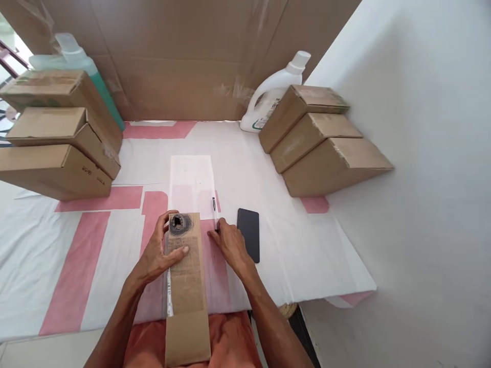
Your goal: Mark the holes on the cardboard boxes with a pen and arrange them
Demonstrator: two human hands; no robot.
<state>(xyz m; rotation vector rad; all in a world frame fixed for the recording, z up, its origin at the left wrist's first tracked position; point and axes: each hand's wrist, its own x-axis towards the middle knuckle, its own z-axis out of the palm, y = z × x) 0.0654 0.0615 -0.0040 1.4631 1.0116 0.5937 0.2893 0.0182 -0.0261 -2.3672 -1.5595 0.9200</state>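
Three stacked cardboard boxes (57, 138) far left, green liquid bottle (82, 64) behind them. Three more boxes (322, 138) right, white detergent bottle (274, 94) behind. Black phone (248, 232) flat on white-pink surface (76, 245). Cardboard backdrop (184, 56).

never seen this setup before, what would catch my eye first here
Front and centre, a long cardboard strip with a dark scribbled hole near its far end lies under the left hand, and the right hand rests beside it near a black phone. Stacked cardboard boxes flank the white-and-pink table.
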